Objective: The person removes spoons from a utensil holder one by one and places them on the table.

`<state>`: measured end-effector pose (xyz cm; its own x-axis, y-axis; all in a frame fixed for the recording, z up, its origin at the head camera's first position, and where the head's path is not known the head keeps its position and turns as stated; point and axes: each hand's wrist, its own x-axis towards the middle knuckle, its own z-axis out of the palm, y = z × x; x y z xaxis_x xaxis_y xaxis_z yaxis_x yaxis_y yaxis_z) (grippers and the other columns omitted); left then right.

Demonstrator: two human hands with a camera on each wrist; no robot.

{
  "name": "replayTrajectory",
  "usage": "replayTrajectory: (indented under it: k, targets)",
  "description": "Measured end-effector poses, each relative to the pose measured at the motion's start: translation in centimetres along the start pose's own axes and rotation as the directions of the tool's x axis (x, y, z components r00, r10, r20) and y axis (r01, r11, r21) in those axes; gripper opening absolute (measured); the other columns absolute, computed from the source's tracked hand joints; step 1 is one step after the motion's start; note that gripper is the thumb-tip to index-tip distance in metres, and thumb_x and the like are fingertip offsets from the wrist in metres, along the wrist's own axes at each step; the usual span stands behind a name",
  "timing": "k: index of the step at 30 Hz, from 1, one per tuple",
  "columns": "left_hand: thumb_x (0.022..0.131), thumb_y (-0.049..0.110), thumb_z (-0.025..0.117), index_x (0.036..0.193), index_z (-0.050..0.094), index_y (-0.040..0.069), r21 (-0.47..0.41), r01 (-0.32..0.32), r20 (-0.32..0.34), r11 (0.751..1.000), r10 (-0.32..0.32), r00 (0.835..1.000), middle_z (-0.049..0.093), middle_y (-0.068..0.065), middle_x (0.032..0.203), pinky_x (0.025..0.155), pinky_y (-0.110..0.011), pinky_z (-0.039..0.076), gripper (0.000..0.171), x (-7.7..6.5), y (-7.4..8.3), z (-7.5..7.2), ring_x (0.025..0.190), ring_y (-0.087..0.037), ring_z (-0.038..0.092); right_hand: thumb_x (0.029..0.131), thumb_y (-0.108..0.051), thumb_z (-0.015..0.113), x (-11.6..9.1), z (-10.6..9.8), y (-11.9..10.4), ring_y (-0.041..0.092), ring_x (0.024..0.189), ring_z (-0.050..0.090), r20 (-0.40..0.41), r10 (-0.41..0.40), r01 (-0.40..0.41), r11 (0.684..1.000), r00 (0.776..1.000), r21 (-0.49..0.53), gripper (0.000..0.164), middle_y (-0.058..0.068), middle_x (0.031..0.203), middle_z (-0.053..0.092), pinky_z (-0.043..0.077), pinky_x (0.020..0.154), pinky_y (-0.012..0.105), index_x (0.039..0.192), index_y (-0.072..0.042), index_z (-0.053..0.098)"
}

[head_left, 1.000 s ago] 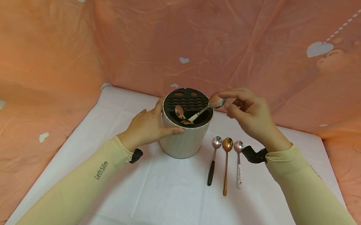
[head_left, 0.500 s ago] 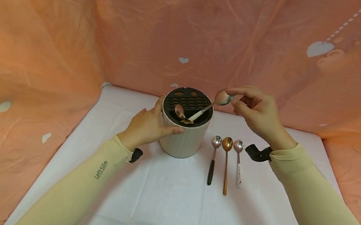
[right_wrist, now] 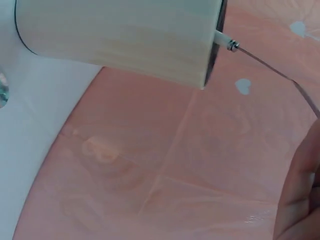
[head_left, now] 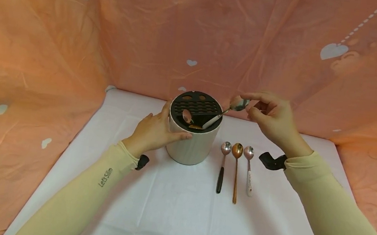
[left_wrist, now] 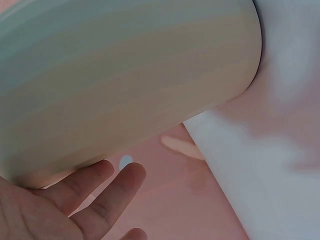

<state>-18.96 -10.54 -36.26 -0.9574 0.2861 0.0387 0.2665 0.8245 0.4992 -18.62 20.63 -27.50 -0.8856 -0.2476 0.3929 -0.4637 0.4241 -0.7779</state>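
A pale cutlery holder [head_left: 189,149] with a black slotted top [head_left: 197,105] stands on the table. My left hand [head_left: 155,131] steadies it, thumb across the front and fingers round the far left side. At its upper right, my right hand [head_left: 272,122] pinches the bowl of a silver spoon [head_left: 239,103] between thumb and index finger. That spoon slants, its white handle [right_wrist: 222,39] end inside the holder's open front compartment against the right rim. Another spoon bowl [head_left: 186,115] and a gold spoon's edge [head_left: 195,126] show in the same compartment.
Right of the holder, three spoons lie side by side on the white cloth [head_left: 177,210]: one black-handled [head_left: 220,178], one gold [head_left: 236,178], one with a patterned white handle [head_left: 249,182]. Pink fabric [head_left: 219,39] with hearts hangs behind and at both sides.
My right hand has shifted right with the spoon's bowl, and the white handle has swung toward the holder's right rim. The left hand and the three lying spoons stay put.
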Motion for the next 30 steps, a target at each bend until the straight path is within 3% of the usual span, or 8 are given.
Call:
replayTrajectory:
  k: [5, 8, 13, 20, 26, 30]
  targets:
    - [0.07, 0.091, 0.055, 0.16, -0.001, 0.01, -0.003, 0.009, 0.009, 1.0, -0.009, 1.0, 0.056, -0.021, 0.138, 0.113, -0.056, 0.023, 0.133, 0.0, -0.1, 0.0, 0.127, -0.031, 0.055, 0.087, 0.01, 0.064, 0.0, 0.7, -0.3, 0.012, 0.063, 0.06, -0.004, 0.011, -0.012, 0.999, 1.0, -0.05, 0.035, 0.014, 0.096, 0.067, 0.041, 0.052, 0.019, 0.12, 0.0, 0.071]
    - [0.07, 0.091, 0.054, 0.16, -0.001, 0.009, 0.0, 0.012, 0.011, 1.0, -0.012, 1.0, 0.055, -0.02, 0.139, 0.113, -0.056, 0.023, 0.134, -0.1, -0.1, 0.1, 0.128, -0.031, 0.054, 0.087, 0.008, 0.066, 0.2, 0.9, 0.0, 0.012, 0.068, 0.061, -0.002, 0.007, -0.007, 0.996, 1.0, -0.084, 0.035, 0.012, 0.104, 0.067, 0.045, 0.056, 0.018, 0.119, -0.003, 0.073]
    - [0.07, 0.09, 0.055, 0.16, 0.002, 0.009, 0.0, 0.006, 0.009, 1.0, -0.006, 1.0, 0.055, -0.02, 0.14, 0.113, -0.056, 0.024, 0.133, 0.0, -0.1, 0.0, 0.128, -0.031, 0.053, 0.086, 0.007, 0.066, 0.6, 1.3, 1.1, 0.016, 0.074, 0.061, 0.051, -0.065, 0.071, 0.989, 0.997, -0.133, 0.035, 0.003, 0.114, 0.068, 0.05, 0.064, 0.021, 0.116, -0.009, 0.075]
    - [0.07, 0.09, 0.055, 0.16, 0.004, 0.011, -0.008, -0.003, 0.002, 1.0, 0.003, 1.0, 0.058, -0.019, 0.135, 0.112, -0.057, 0.024, 0.13, 0.1, -0.1, 0.0, 0.128, -0.031, 0.054, 0.085, 0.004, 0.068, 1.0, 2.8, 1.6, 0.012, 0.075, 0.06, 0.119, -0.136, 0.162, 0.953, 0.984, -0.255, 0.033, 0.0, 0.107, 0.068, 0.051, 0.064, 0.023, 0.113, -0.01, 0.076]
    - [0.071, 0.089, 0.056, 0.16, 0.001, 0.011, -0.009, 0.002, 0.01, 1.0, -0.002, 1.0, 0.055, -0.019, 0.139, 0.113, -0.057, 0.023, 0.131, 0.0, 0.0, -0.1, 0.13, -0.031, 0.052, 0.086, 0.004, 0.069, 1.3, 3.5, 1.6, 0.013, 0.075, 0.059, 0.149, -0.173, 0.208, 0.941, 0.974, -0.267, 0.031, 0.004, 0.104, 0.067, 0.049, 0.062, 0.023, 0.114, -0.006, 0.075]
    - [0.07, 0.09, 0.056, 0.16, -0.002, 0.009, -0.012, 0.008, 0.017, 1.0, -0.008, 1.0, 0.054, -0.02, 0.141, 0.114, -0.057, 0.021, 0.134, -0.1, 0.0, -0.2, 0.13, -0.031, 0.051, 0.086, 0.006, 0.067, 1.2, 3.1, 1.5, 0.014, 0.074, 0.059, 0.133, -0.146, 0.176, 0.951, 0.98, -0.256, 0.032, 0.005, 0.106, 0.068, 0.047, 0.062, 0.021, 0.114, -0.007, 0.076]
